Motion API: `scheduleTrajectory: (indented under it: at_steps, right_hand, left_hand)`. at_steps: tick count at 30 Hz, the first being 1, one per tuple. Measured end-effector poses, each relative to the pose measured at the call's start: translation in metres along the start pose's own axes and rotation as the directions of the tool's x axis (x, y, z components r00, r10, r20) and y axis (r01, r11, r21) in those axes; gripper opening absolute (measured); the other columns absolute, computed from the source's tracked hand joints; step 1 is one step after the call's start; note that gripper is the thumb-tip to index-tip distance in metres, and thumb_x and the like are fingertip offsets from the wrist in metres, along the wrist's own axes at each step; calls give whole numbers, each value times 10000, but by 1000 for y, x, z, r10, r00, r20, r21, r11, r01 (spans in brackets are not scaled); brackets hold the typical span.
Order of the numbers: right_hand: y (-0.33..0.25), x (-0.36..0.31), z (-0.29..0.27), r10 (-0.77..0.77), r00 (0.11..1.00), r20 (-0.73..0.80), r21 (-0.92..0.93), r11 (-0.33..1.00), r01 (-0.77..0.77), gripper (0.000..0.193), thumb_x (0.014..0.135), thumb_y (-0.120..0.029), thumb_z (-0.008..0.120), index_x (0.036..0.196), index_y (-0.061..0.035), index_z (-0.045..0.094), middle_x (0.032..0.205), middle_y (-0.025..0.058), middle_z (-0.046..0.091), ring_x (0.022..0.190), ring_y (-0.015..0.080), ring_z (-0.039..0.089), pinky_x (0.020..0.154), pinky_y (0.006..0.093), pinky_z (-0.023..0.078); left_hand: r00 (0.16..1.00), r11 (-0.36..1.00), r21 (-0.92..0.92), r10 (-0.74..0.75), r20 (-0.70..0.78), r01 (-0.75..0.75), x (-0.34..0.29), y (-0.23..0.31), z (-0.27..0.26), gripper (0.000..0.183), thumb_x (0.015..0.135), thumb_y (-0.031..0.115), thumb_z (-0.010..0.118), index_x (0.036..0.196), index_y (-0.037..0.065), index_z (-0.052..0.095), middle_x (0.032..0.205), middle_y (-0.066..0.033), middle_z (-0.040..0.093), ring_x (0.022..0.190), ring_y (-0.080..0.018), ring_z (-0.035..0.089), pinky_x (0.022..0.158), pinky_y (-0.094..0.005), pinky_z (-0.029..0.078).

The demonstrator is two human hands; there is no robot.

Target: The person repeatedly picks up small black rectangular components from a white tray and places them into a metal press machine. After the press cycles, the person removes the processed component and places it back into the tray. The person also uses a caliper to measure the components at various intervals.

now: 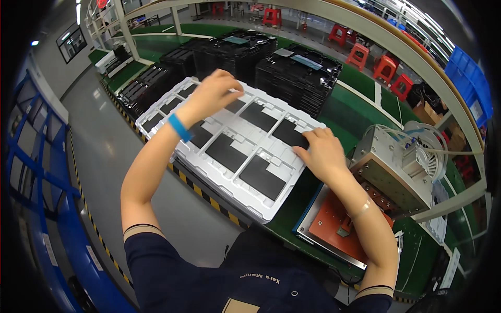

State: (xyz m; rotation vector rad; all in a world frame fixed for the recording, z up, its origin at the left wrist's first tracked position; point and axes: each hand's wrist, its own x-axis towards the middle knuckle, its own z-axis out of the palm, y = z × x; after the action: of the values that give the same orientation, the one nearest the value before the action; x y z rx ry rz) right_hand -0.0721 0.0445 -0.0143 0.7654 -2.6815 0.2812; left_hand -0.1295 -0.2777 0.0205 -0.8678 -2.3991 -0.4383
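Note:
A white plastic tray (242, 136) with moulded compartments lies in front of me, tilted across the view. Flat dark rectangular pieces (262, 177) sit in its compartments, each beside small white raised shapes. Over the tray's far left part is my left hand (215, 94), raised with fingers bent and thumb apart; I see nothing between them. A blue band (180, 127) circles that wrist. At the tray's right edge, my right hand (326, 154) rests with thumb and fingers apart, its fingertips beside a dark piece (289, 134). Its palm side is hidden.
Stacks of black trays (300, 75) stand behind the white tray on the green bench. To the right is a metal machine (391, 169) with tubing, above an orange plate (334, 221). A blue rack (44, 208) stands left across the floor. Red stools (385, 68) are farther back.

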Motion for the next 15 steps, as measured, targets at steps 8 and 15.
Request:
scheduleTrajectory:
  at_steps: [8, 15]
  right_hand:
    - [-10, 42, 16, 256, 938, 232, -18, 966, -259, 570, 696, -489, 806, 1007, -25, 697, 1071, 135, 650, 1102, 313, 560, 907, 425, 442]
    - [-6, 37, 6, 253, 965, 68, 535, 807, -249, 315, 708, -82, 814, 960, -38, 629, 791, 129, 688, 723, 254, 665, 663, 358, 507]
  left_hand:
    - [996, 993, 100, 53, 75, -60, 12, -44, 68, 272, 909, 268, 645, 762, 44, 689, 743, -67, 649, 805, -280, 542, 729, -406, 456]
    - [979, 971, 233, 86, -184, -41, 25, -42, 60, 420, 922, 307, 640, 595, 45, 623, 600, -45, 548, 730, -232, 506, 784, -392, 401]
